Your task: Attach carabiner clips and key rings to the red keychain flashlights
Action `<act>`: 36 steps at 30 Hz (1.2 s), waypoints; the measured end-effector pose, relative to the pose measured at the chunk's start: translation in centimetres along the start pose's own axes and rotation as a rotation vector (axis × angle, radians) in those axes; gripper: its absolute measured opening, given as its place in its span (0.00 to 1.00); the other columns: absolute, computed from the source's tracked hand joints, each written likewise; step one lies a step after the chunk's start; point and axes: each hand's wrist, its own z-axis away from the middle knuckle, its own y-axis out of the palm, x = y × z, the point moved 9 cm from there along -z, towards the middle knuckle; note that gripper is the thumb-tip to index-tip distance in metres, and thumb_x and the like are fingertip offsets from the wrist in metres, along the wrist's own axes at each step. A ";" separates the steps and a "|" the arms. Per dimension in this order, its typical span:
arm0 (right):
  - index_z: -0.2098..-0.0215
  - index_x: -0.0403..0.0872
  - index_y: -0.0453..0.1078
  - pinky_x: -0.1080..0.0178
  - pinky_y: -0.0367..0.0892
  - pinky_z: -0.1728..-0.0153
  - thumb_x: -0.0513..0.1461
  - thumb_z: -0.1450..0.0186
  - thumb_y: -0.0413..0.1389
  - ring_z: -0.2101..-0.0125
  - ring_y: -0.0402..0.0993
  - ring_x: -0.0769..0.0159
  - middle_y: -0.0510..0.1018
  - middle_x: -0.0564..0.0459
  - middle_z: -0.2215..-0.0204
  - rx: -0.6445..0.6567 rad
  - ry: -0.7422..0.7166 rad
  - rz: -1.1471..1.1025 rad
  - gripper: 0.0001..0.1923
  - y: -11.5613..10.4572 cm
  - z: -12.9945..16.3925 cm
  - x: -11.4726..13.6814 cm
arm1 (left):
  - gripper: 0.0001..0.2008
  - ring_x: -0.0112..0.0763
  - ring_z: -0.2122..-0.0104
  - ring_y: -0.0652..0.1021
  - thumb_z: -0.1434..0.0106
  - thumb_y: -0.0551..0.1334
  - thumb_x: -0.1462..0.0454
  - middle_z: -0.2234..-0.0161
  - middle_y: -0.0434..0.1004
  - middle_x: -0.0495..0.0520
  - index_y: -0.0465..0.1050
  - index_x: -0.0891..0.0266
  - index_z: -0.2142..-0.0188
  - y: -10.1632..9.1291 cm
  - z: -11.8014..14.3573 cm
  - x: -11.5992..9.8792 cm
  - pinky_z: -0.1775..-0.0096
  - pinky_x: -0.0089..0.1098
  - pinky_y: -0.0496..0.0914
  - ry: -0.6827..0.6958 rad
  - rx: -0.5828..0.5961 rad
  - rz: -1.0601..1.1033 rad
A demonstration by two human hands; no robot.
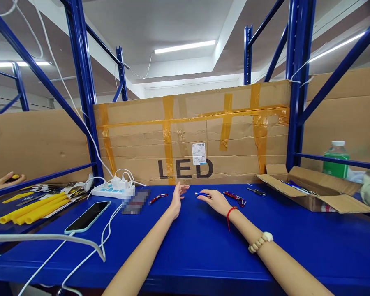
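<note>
My right hand [214,200] is closed on a slim blue pen [201,194], whose silvery end sticks out to the left past the fingers. My left hand [178,199] is held upright a short way to the left, fingers stretched out and nothing in them. To the left of it, a small red pen-like item [158,198] lies on the blue shelf top [209,250]. Just beyond my right hand rest some red items [236,198], perhaps pens, too small to tell exactly. A small dark metal piece, possibly keys [256,191], lies further right.
An open cardboard box [308,201] with pens inside stands at the right. On the left are a phone [88,216], a white power strip [111,190], looping cables and yellow tubes [37,209]. Another person's hand [6,181] shows at the far left. Taped cardboard [135,144] backs the shelf.
</note>
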 end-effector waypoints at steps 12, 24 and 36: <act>0.65 0.51 0.74 0.68 0.57 0.72 0.50 0.37 0.49 0.69 0.72 0.66 0.78 0.55 0.69 0.042 -0.065 0.122 0.15 0.4 0.3 3.0 | 0.27 0.41 0.50 0.69 0.38 0.38 0.51 0.54 0.73 0.58 0.71 0.62 0.64 -0.2 0.5 -1.5 0.51 0.41 0.59 0.087 0.009 -0.053; 0.62 0.51 0.73 0.66 0.58 0.72 0.51 0.35 0.46 0.64 0.73 0.60 0.79 0.52 0.67 0.040 0.054 0.238 0.18 0.0 0.6 1.8 | 0.25 0.40 0.53 0.70 0.38 0.40 0.51 0.58 0.74 0.56 0.72 0.61 0.69 -1.4 0.6 -0.8 0.49 0.37 0.58 0.126 -0.031 -0.343; 0.51 0.49 0.66 0.58 0.65 0.58 0.39 0.33 0.47 0.56 0.69 0.62 0.71 0.49 0.54 0.172 0.226 0.386 0.13 1.3 1.1 -2.0 | 0.14 0.37 0.53 0.69 0.36 0.52 0.57 0.58 0.72 0.56 0.70 0.65 0.63 -1.8 0.9 -0.2 0.48 0.45 0.57 0.175 -0.038 -0.959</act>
